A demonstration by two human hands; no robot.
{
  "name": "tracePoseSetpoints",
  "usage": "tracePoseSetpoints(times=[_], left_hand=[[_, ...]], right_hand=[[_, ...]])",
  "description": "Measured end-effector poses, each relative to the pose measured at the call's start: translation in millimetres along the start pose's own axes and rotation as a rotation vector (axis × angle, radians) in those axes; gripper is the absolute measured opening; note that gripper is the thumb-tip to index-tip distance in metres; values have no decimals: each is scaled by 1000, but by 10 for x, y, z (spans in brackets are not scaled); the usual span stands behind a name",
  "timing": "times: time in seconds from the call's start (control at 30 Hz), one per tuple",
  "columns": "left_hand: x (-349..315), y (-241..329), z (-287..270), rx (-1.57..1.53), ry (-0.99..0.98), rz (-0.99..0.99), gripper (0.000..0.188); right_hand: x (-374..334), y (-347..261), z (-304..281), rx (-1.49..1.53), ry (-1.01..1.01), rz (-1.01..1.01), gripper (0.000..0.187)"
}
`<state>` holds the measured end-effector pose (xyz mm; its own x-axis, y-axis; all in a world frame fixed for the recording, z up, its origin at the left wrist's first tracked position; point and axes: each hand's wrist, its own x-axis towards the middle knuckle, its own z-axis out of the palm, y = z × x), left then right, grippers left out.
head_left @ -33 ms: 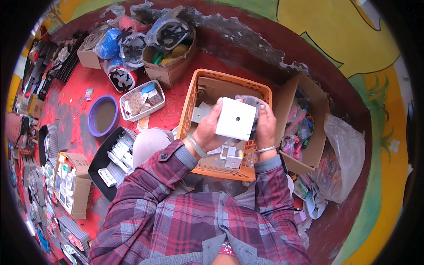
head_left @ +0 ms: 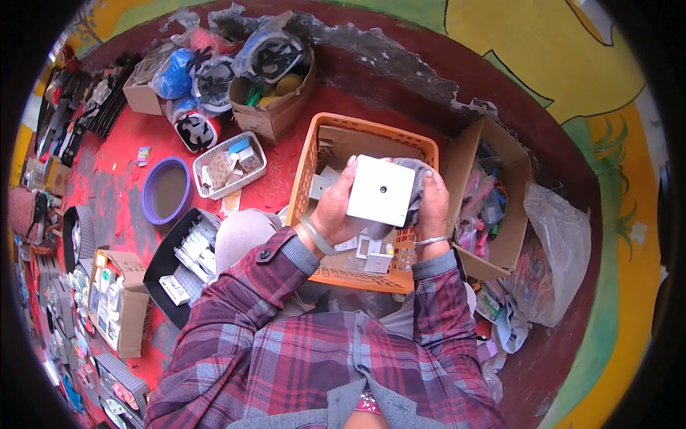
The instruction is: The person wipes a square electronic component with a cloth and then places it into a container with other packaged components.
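A white square plate (head_left: pixel 381 191) with a small dark hole in its middle is held up over an orange basket. My left hand (head_left: pixel 334 211) grips its left edge, thumb on the near face and the fingers mostly hidden behind. On the plate's right side, my right hand (head_left: pixel 433 204) is closed on a grey cloth (head_left: pixel 409 170) that lies against the plate's edge and back. Inside the orange basket (head_left: pixel 306 168) below are several white square plates and small white pieces (head_left: pixel 376 259), with cardboard along its wall.
Right of the basket stands a cardboard box (head_left: pixel 509 161) of packaged goods, beside a clear plastic bag (head_left: pixel 561 236). To the left are a small white basket (head_left: pixel 230 187), a purple basin (head_left: pixel 167 189) and a black bin (head_left: pixel 163 304). Bagged helmets (head_left: pixel 271 57) fill boxes by the wall.
The cloth in my right hand has shifted and now shows below the plate's lower right corner. The plate has moved very slightly left and up.
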<state>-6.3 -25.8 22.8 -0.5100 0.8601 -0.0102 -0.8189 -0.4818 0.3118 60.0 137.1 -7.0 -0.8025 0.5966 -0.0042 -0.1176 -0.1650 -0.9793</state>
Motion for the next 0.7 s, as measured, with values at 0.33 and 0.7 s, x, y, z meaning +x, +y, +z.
tracePoseSetpoints(times=[0.33, 0.7], left_hand=[[3, 22, -177, 67, 168, 58, 43], [49, 43, -233, 11, 467, 140, 35]], right_hand=[[-71, -335, 100, 387, -23, -94, 36], [-356, -159, 397, -144, -296, -270, 39]])
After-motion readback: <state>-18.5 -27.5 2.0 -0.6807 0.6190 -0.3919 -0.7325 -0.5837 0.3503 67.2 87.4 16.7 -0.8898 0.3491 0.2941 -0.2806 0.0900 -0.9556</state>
